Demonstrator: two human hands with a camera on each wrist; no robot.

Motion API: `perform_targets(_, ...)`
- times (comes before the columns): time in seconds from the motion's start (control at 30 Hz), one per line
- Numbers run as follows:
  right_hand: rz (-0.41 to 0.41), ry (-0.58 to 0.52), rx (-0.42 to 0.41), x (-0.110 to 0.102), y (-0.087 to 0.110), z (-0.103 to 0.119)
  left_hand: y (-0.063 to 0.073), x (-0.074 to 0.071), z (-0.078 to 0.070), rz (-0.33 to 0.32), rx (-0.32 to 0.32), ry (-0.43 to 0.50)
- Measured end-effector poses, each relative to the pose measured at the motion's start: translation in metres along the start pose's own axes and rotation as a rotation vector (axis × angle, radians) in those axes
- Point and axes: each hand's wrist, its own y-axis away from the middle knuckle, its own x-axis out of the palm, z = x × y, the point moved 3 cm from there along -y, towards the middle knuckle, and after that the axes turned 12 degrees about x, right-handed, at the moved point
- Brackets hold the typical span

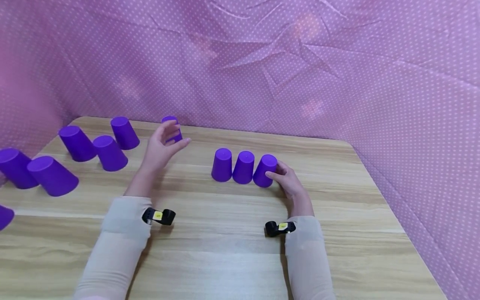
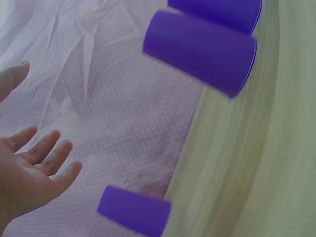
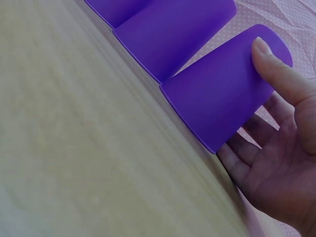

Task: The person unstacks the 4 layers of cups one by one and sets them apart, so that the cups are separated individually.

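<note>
Three upside-down purple cups stand side by side in a row on the wooden table: a left cup [image 1: 222, 166], a middle cup [image 1: 243, 168] and a right cup [image 1: 263, 173]. My right hand [image 1: 292, 182] grips the right cup from its right side; in the right wrist view the thumb lies on its near face, with the other fingers behind it. My left hand [image 1: 156, 151] is raised, fingers spread and holding nothing. Behind it, partly hidden in the head view, is another purple cup [image 1: 169, 118]. The left wrist view shows the left palm [image 2: 24, 182] apart from the cups.
Several more upside-down purple cups stand at the left, among them a back cup [image 1: 125, 134], a nearer cup [image 1: 110, 154] and a front cup [image 1: 53, 177]. One cup [image 1: 5, 217] is cut by the left edge. Pink dotted cloth [image 1: 240, 83] surrounds the table [image 1: 225, 258].
</note>
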Motion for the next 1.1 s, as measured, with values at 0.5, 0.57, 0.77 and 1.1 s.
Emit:
perform_targets(0.5, 0.003, -0.007, -0.003, 0.000, 0.000, 0.001, 0.011, 0.062, 0.033, 0.288, -0.116, -0.034)
perform_targets(0.57, 0.001, -0.014, -0.004, 0.000, 0.000, 0.001, 0.011, 0.066, 0.040, 0.301, -0.123, -0.041)
perform_targets(0.77, 0.001, -0.014, -0.008, 0.001, -0.001, 0.001, 0.013, 0.077, 0.047, 0.291, -0.116, -0.034)
perform_targets(1.1, 0.015, -0.026, -0.023, -0.001, 0.001, 0.002, 0.015, 0.090, 0.053, 0.289, -0.130, -0.013)
